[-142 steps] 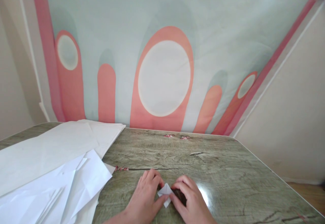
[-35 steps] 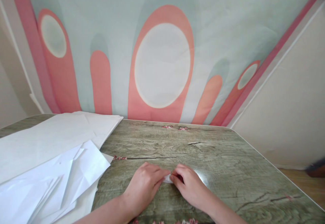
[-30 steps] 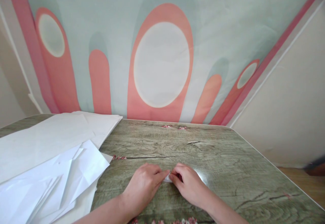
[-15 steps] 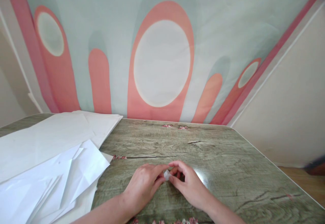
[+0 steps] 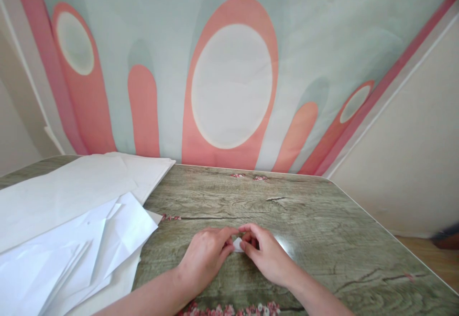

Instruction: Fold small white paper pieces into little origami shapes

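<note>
"At the frame's lower centre, what's held?"

"A small folded paper (image 5: 237,245), pinched by left hand (image 5: 206,254) and right hand (image 5: 268,255); its shape is hard to tell."

"Lower left?"

"Overlapping white sheets (image 5: 129,225), on the wood-grain tabletop (image 5: 322,230)."

Small folded white paper (image 5: 237,245), visible part peaked at top, held between your left fingers (image 5: 227,249) and right fingers (image 5: 248,248), over worktop (image 5: 308,220); contact with it unclear.

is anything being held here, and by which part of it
A small piece of white paper, held at its two sides: the left hand on one, the right hand on the other. The exact contact is partly hidden.
</note>
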`<state>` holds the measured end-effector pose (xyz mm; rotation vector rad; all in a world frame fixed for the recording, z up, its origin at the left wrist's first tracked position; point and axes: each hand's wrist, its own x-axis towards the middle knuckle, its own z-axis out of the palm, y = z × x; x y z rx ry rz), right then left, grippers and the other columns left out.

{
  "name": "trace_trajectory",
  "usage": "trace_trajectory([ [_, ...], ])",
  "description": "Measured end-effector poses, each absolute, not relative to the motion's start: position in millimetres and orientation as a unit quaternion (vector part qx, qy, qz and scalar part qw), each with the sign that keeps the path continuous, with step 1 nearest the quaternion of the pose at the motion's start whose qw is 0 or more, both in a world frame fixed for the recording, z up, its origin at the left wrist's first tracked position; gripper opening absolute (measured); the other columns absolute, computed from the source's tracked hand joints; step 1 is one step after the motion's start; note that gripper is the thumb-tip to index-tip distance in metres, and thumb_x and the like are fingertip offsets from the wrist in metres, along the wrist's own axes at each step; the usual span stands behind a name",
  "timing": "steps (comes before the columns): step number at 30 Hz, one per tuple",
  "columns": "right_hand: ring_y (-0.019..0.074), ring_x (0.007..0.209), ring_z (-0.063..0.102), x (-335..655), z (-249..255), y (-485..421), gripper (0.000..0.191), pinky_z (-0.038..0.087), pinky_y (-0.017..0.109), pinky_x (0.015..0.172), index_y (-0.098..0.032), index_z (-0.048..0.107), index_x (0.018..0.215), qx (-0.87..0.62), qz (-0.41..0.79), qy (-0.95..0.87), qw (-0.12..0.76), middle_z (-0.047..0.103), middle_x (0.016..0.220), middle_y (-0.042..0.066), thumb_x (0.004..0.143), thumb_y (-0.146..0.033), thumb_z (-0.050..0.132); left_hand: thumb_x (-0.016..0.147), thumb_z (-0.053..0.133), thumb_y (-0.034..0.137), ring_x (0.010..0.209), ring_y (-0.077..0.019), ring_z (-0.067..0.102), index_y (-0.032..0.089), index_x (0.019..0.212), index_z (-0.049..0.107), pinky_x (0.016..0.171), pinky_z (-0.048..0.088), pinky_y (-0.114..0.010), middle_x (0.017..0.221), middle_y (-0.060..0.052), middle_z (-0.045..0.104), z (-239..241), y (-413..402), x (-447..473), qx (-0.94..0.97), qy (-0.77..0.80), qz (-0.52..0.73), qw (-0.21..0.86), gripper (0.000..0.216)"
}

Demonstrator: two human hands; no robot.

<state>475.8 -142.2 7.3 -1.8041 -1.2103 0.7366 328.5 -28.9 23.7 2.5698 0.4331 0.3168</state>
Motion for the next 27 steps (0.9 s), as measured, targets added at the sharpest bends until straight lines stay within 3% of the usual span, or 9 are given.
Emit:
trace_trajectory([
  [4, 0.0168, 0.072, 0.058, 474.1, 7.2, -143.4, 0.021, 0.042, 0.028, 0.069, -0.020, 0.058, 0.102, -0.731, 0.262, -0.490, 0.395, 0.063, 0.077, 0.000, 0.082, -0.018, 0.055, 0.085, 0.052, 0.016, 0.083, -0.0201, 0.064, 0.026, 0.106, 0.059, 0.075, 0.043, -0.028, 0.087, 0.000, 0.069, 22.5, -29.8, 330.1, 0.940, 0.170, 0.125, 0.269, 0.024],
  [12, 0.0162, 0.070, 0.059, 474.2, 15.5, -143.4, 0.021, 0.043, 0.027, 0.066, -0.018, 0.059, 0.100, -0.719, 0.285, -0.489, 0.404, 0.064, 0.076, 0.001, 0.080, -0.014, 0.054, 0.080, 0.056, 0.017, 0.075, -0.0153, 0.064, 0.021, 0.098, 0.062, 0.074, 0.043, -0.024, 0.078, 0.003, 0.070, 19.6, -30.3, 339.2, 0.882, 0.177, 0.153, 0.410, 0.020],
  [19, 0.0155, 0.071, 0.058, 478.1, 17.3, -144.2, 0.014, 0.045, 0.026, 0.066, -0.017, 0.059, 0.091, -0.711, 0.297, -0.481, 0.418, 0.063, 0.076, 0.000, 0.078, -0.013, 0.055, 0.078, 0.054, 0.018, 0.074, -0.0171, 0.062, 0.022, 0.102, 0.058, 0.078, 0.038, -0.028, 0.075, 0.005, 0.069, 22.0, -36.0, 340.8, 0.882, 0.203, 0.141, 0.400, 0.025],
  [27, 0.0149, 0.072, 0.058, 476.9, 19.9, -147.9, 0.009, 0.045, 0.026, 0.067, -0.018, 0.058, 0.085, -0.705, 0.299, -0.482, 0.426, 0.061, 0.075, 0.000, 0.079, -0.012, 0.054, 0.079, 0.055, 0.016, 0.086, -0.0198, 0.060, 0.023, 0.108, 0.051, 0.087, 0.032, -0.035, 0.080, 0.003, 0.068, 12.2, -43.0, 341.0, 0.889, 0.221, 0.165, 0.366, 0.030],
])
